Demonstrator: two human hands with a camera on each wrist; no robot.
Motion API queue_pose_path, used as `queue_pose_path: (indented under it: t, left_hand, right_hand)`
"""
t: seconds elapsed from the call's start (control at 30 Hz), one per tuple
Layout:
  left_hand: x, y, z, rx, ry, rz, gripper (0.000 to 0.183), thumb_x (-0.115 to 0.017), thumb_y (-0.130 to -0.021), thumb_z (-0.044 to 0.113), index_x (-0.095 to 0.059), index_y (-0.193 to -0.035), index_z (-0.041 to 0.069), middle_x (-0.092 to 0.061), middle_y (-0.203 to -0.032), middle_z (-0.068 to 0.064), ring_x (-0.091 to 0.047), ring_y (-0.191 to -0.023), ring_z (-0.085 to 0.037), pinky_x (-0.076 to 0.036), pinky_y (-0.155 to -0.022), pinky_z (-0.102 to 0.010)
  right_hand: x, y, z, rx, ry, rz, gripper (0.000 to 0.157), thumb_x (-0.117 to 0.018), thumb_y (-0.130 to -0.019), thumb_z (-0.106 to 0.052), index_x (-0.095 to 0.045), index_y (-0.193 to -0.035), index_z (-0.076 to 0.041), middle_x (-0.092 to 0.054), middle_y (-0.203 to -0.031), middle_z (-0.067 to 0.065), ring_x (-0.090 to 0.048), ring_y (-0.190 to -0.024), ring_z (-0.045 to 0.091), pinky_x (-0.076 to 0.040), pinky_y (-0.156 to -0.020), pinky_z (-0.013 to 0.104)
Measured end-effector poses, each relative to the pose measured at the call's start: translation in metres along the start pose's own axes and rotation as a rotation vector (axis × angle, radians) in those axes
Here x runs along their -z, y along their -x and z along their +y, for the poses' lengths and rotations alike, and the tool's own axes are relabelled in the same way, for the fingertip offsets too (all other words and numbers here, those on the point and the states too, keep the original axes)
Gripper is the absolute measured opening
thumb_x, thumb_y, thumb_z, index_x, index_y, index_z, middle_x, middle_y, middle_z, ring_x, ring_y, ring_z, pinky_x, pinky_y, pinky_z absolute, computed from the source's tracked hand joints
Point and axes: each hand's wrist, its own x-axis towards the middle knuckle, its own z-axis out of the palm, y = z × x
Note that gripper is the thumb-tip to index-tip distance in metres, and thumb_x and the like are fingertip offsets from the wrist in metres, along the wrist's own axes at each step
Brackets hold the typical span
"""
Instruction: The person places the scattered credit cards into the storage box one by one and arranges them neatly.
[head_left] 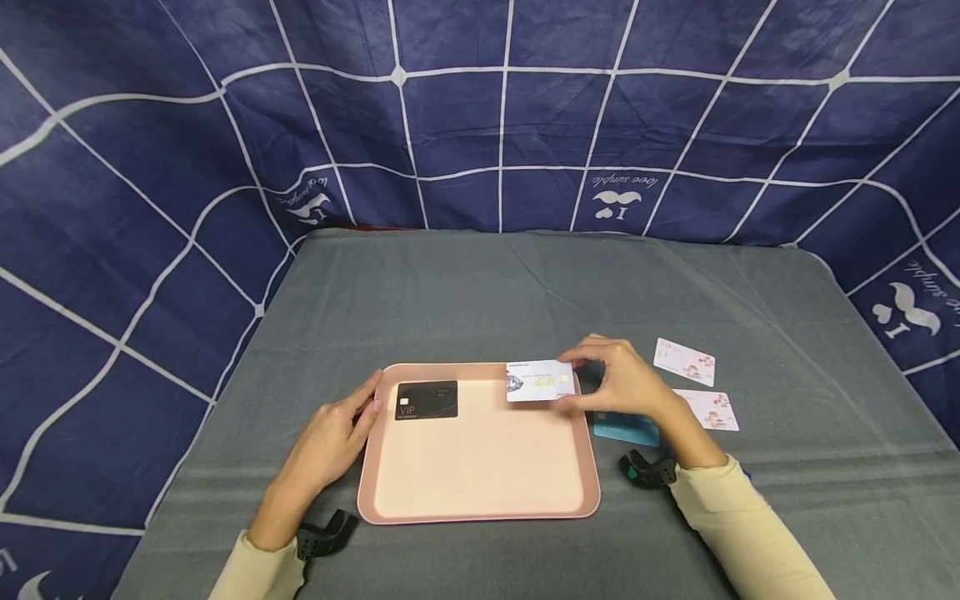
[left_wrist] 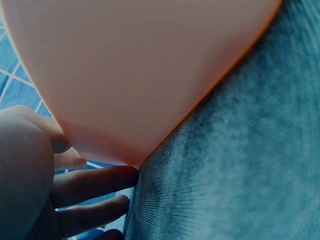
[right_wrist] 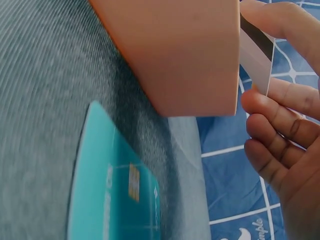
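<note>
My right hand (head_left: 618, 379) pinches a white VIP card (head_left: 538, 382) by its right end, over the upper right corner of the pink tray (head_left: 480, 510). In the right wrist view the thumb and fingers grip that card (right_wrist: 259, 65), whose dark-striped back shows. My left hand (head_left: 330, 442) holds the tray's left rim near its upper corner; the left wrist view has the thumb at the tray's edge and the fingers (left_wrist: 95, 185) against its outer side. Inside the tray, at the upper left, lies a black VIP card (head_left: 427, 400).
Right of the tray lies a teal card (head_left: 627, 428), partly beneath the right hand in the head view. Two pale pink floral cards (head_left: 685, 362) lie farther right on the grey cloth (head_left: 450, 292). A blue grid-patterned curtain (head_left: 465, 125) stands behind and at the sides.
</note>
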Motion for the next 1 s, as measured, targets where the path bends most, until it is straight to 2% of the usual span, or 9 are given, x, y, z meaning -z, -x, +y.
queue_pose_path:
  t: [0.33, 0.57, 0.8, 1.0]
  left_hand:
    - [0.000, 0.001, 0.000, 0.006, -0.002, 0.001, 0.044, -0.060, -0.099, 0.013, -0.054, -0.141, 0.000, -0.067, -0.115, -0.025, -0.059, -0.075, -0.025, -0.050, -0.074, -0.053]
    - [0.001, 0.000, 0.001, 0.002, 0.003, -0.001, 0.044, -0.060, -0.099, 0.012, -0.054, -0.141, 0.000, -0.067, -0.114, -0.025, -0.057, -0.073, -0.023, -0.050, -0.073, -0.052]
    - [0.000, -0.001, 0.001, 0.000, 0.007, 0.001, 0.044, -0.060, -0.099, 0.012, -0.054, -0.140, -0.001, -0.065, -0.119, -0.027, -0.067, -0.086, -0.030, -0.051, -0.077, -0.055]
    - [0.000, -0.001, 0.001, 0.003, 0.001, -0.001, 0.044, -0.059, -0.099, 0.012, -0.053, -0.140, -0.001, -0.064, -0.120, -0.027, -0.068, -0.089, -0.033, -0.050, -0.078, -0.055]
  right_hand:
    - [-0.007, -0.010, -0.005, 0.021, -0.008, -0.023, 0.049, -0.095, -0.059, -0.025, -0.076, -0.101, -0.009, -0.065, -0.085, -0.010, -0.059, -0.078, 0.012, -0.050, -0.069, 0.036]
    - [-0.013, -0.017, -0.008, 0.027, -0.026, -0.031, 0.049, -0.095, -0.059, -0.027, -0.076, -0.100, -0.008, -0.066, -0.085, -0.010, -0.060, -0.079, 0.013, -0.050, -0.069, 0.038]
    - [-0.015, -0.022, -0.013, 0.031, -0.043, -0.041, 0.049, -0.095, -0.060, -0.028, -0.076, -0.100, -0.008, -0.068, -0.086, -0.009, -0.060, -0.079, 0.017, -0.048, -0.067, 0.039]
    - [-0.016, -0.027, -0.015, 0.047, -0.035, -0.049, 0.048, -0.094, -0.061, -0.029, -0.076, -0.101, -0.008, -0.068, -0.087, -0.008, -0.060, -0.082, 0.015, -0.049, -0.068, 0.040]
